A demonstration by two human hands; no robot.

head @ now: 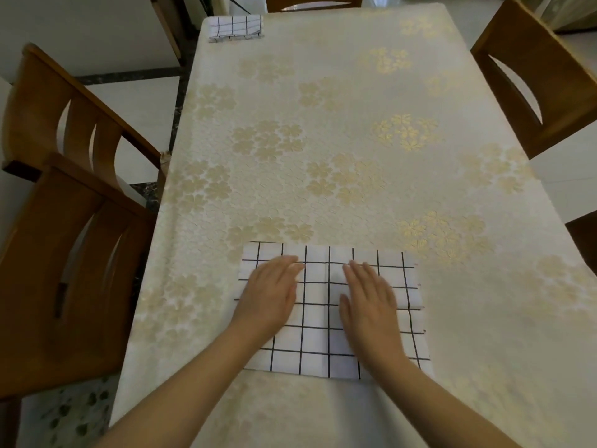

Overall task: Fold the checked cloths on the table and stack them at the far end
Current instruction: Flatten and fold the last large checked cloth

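A white cloth with a black check pattern [323,344] lies folded flat on the near part of the table [323,140]. My left hand [269,294] rests flat on its left half, fingers straight and pointing away from me. On the right half lies my right hand [370,297], also flat with straight fingers. A folded edge shows along the cloth's right side. At the far left corner of the table sits a small folded checked cloth [235,27].
The table carries a cream covering with gold flower prints. Two wooden chairs [64,221] stand close along the left side, another chair [529,79] at the right, and a chair back [313,1] at the far end.
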